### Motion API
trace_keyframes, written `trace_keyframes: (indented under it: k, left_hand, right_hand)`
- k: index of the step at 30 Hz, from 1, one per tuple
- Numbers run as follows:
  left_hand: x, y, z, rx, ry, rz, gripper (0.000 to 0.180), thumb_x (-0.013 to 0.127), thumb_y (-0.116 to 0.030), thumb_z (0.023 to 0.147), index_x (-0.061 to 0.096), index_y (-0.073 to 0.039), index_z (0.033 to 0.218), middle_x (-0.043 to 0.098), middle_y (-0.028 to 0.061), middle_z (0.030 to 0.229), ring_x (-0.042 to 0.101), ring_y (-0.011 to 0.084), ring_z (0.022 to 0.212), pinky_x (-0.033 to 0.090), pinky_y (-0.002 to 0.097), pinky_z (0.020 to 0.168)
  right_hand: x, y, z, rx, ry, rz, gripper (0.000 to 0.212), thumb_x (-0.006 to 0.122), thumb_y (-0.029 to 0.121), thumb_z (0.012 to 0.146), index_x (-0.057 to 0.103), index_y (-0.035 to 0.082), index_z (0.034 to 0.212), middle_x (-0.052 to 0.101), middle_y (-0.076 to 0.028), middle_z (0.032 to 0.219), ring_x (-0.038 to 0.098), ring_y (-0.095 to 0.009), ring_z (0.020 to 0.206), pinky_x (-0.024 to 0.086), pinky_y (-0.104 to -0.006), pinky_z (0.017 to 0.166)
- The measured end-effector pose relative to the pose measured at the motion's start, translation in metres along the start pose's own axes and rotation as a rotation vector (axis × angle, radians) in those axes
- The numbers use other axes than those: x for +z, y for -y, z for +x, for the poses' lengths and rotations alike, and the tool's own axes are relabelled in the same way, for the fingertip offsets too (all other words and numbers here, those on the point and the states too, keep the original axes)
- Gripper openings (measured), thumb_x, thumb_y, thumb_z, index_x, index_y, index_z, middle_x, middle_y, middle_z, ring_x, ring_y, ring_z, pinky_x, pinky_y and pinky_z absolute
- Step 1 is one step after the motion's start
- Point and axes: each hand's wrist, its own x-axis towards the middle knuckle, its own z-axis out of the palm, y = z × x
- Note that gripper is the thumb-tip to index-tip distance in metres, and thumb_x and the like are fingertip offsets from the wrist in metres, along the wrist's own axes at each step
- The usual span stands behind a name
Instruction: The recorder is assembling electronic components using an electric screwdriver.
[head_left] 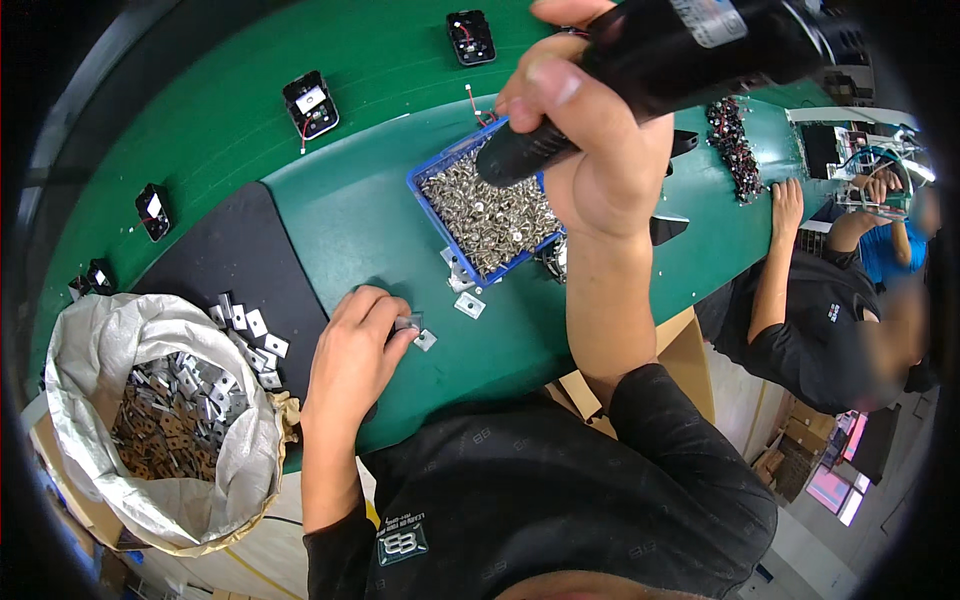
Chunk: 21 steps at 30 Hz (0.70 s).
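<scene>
My right hand (600, 130) is wrapped round a black electric screwdriver (690, 60), raised over the table. Its narrow nose reaches over a blue bin (432, 218) full of small silver screws (490, 225); whether the bit touches any screw cannot be made out. My left hand (352, 345) rests on the green table, thumb and fingertips pinching a small metal plate (425, 340). The fingers partly cover that plate. Beside the bin lies another metal plate with a hole (469, 305).
At the left stands a white-lined sack (80, 350) of metal plates, with several loose plates (257, 323) on a black mat (215, 260). Open black device housings (312, 105) are spread along the far side. A co-worker's hand (787, 205) rests near dark wired parts (733, 150).
</scene>
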Motion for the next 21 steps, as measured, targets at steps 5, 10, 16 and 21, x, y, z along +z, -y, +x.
trace_keyframes:
  k: [5,10,16,21]
  left_hand:
    - [-0.004,0.009,0.014,-0.159,-0.061,-0.071,0.016,0.07,-0.004,0.072,0.061,-0.001,0.085,0.059,0.012,0.075,0.058,0.0304,0.066,0.048,0.0362,0.063]
    - [-0.021,0.018,0.075,-0.157,-0.389,-0.246,0.012,0.07,-0.005,0.078,0.065,0.0,0.088,0.066,0.0091,0.074,0.063,0.0122,0.064,0.049,0.0237,0.06]
    - [-0.034,0.012,0.193,0.077,-0.371,-0.124,0.019,0.072,-0.017,0.077,0.065,0.0,0.083,0.069,0.0103,0.076,0.068,0.0198,0.069,0.051,0.0297,0.064]
    - [-0.03,0.017,0.256,0.135,-0.385,0.018,0.02,0.073,-0.019,0.074,0.066,-0.001,0.08,0.067,0.0125,0.08,0.065,0.0275,0.072,0.05,0.0357,0.067]
  right_hand:
    - [-0.003,0.007,0.001,0.127,0.041,0.06,0.043,0.069,-0.002,0.073,0.051,-0.005,0.112,0.06,-0.006,0.074,0.054,-0.009,0.061,0.041,-0.0203,0.055]
    - [-0.015,0.003,0.006,0.069,0.09,0.128,0.045,0.07,0.0,0.072,0.05,-0.005,0.112,0.058,-0.006,0.072,0.053,-0.01,0.059,0.042,-0.0218,0.057]
    - [-0.026,0.006,0.005,-0.052,0.209,-0.099,0.051,0.06,0.018,0.077,0.043,-0.005,0.12,0.049,-0.005,0.07,0.05,-0.015,0.063,0.044,-0.0344,0.067]
    - [-0.035,0.011,0.005,-0.127,0.211,-0.079,0.055,0.059,0.024,0.079,0.042,-0.002,0.125,0.048,-0.001,0.071,0.048,-0.014,0.062,0.042,-0.033,0.066]
